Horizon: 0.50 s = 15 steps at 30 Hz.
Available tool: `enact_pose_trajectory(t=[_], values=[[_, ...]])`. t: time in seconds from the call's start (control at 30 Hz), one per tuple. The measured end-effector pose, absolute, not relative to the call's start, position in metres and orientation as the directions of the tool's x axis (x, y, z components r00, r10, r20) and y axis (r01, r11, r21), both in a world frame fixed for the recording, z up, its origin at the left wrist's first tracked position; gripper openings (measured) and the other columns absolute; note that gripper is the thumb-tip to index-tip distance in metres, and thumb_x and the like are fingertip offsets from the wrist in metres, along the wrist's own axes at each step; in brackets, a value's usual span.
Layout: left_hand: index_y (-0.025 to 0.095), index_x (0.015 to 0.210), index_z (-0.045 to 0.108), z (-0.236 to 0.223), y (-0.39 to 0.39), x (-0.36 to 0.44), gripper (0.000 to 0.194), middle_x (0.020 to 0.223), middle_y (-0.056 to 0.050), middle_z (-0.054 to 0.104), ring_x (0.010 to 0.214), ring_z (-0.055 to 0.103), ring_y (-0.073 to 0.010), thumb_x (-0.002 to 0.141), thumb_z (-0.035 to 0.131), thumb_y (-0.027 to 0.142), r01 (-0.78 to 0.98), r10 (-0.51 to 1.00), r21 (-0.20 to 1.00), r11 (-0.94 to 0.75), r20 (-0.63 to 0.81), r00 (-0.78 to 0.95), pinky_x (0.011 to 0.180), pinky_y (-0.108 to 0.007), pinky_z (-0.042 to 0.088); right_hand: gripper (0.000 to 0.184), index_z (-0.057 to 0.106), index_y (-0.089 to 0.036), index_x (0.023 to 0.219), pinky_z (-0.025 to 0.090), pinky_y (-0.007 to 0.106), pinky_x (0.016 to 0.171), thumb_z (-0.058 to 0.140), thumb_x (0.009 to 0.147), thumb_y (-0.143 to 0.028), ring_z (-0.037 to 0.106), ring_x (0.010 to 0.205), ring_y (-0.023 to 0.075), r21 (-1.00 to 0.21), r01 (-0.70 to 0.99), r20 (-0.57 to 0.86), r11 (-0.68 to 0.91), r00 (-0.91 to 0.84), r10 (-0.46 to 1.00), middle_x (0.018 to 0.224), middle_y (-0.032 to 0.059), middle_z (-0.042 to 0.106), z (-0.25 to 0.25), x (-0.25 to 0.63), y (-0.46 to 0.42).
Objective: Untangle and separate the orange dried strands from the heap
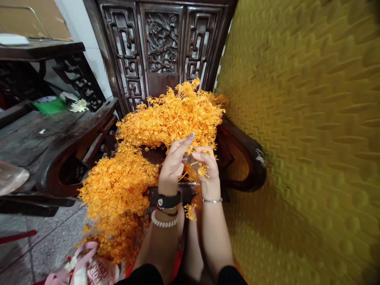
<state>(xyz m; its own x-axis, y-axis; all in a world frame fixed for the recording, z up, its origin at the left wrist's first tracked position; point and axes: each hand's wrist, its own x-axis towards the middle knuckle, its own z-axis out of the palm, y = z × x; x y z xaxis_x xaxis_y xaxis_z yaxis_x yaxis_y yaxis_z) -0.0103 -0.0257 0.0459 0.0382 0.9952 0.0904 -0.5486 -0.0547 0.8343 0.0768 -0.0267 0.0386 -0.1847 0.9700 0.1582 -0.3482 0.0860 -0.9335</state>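
Two bare hands meet above the front of a dark wooden armchair (249, 160), close to a large heap of orange sprigs (172, 120). Right hand (209, 163): thumb and index finger drawn together, narrow gap, an orange sprig (203, 171) held at the fingers with its curled tips against the palm side; silver bangle (212, 200) at the wrist. Left hand (173, 162): thumb extended toward the heap, other fingers bent toward the right hand; cannot tell whether they grip anything. Black wristband (168, 201) and white coiled bracelet (166, 224) on that arm.

Position of material: main heap on the seat, against the carved backrest (160, 81); second orange mass (118, 186) at the seat's left, hanging well below its edge. One loose sprig (190, 212) between the forearms, apart from both hands.

Surroundings: yellow embossed sheet (311, 138) upright along the right side. Left, dark wooden table (18, 142) bearing a green bowl (50, 106) with a white flower (78, 105) just beside it. Lower left, printed bag (102, 272) with pink straps, near grey floor tiles (56, 233).
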Motion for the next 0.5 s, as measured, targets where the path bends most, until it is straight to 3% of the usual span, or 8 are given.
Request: enact_pose_trajectory(t=[0.1,0.23,0.33,0.4,0.47,0.5], values=[[0.02,0.06,0.035,0.046,-0.025,-0.009,0.047,0.05,0.009,0.018,0.039,0.015,-0.0026,0.068,0.069,0.052,-0.589,0.996,0.808,-0.013,0.061,0.062,0.037,-0.023,0.008,0.043,0.027,-0.021,0.042,0.018,0.02,0.036,0.061,0.056,-0.042,0.018,0.033,0.0054,-0.883,-0.465,0.188,0.067,-0.22,0.957,0.036,-0.0088,0.019,0.033,0.073,-0.023],[0.02,0.061,0.035,0.047,-0.026,-0.016,0.045,0.049,0.009,0.018,0.037,0.016,-0.0021,0.072,0.068,0.049,-0.628,0.995,0.778,-0.036,0.086,0.049,0.036,-0.021,0.008,0.048,0.022,-0.022,0.039,0.015,0.022,0.033,0.062,0.056,-0.043,0.015,0.029,0.0055,-0.819,-0.569,0.254,0.074,-0.243,0.936,0.031,-0.0087,0.016,0.03,0.068,-0.018],[0.02,0.056,0.029,0.047,-0.026,-0.03,0.046,0.046,0.009,0.016,0.035,0.014,-0.0029,0.081,0.057,0.047,-0.693,0.986,0.717,-0.08,0.16,0.052,0.034,-0.02,0.011,0.055,0.015,-0.022,0.043,0.008,0.022,0.033,0.055,0.063,-0.055,0.002,0.03,0.0046,-0.725,-0.667,0.339,0.171,-0.13,0.932,0.032,-0.0106,0.002,0.029,0.07,-0.015],[0.019,0.055,0.027,0.048,-0.027,-0.038,0.046,0.044,0.009,0.016,0.035,0.015,-0.0032,0.086,0.052,0.043,-0.741,0.984,0.667,-0.077,0.169,0.049,0.033,-0.018,0.015,0.054,0.012,-0.021,0.047,0.005,0.022,0.033,0.049,0.07,-0.054,-0.003,0.032,0.0052,-0.615,-0.752,0.41,0.237,-0.048,0.911,0.035,-0.0108,-0.002,0.029,0.073,-0.014],[0.018,0.057,0.035,0.048,-0.028,-0.042,0.038,0.045,0.008,0.027,0.037,0.026,-0.0025,0.085,0.054,0.036,-0.773,0.994,0.631,-0.068,0.111,0.003,0.035,-0.015,0.023,0.049,0.016,-0.021,0.047,0.009,0.023,0.034,0.048,0.074,-0.046,0.001,0.033,0.006,-0.587,-0.783,0.434,0.205,-0.09,0.897,0.036,-0.01,0.004,0.032,0.074,-0.015],[0.017,0.062,0.042,0.047,-0.028,-0.043,0.029,0.05,0.007,0.038,0.041,0.035,-0.0022,0.083,0.057,0.031,-0.781,0.997,0.621,-0.071,0.068,-0.037,0.039,-0.014,0.03,0.045,0.02,-0.021,0.047,0.012,0.023,0.034,0.049,0.074,-0.043,0.006,0.033,0.0062,-0.633,-0.756,0.419,0.166,-0.154,0.895,0.036,-0.0094,0.01,0.034,0.073,-0.017]])
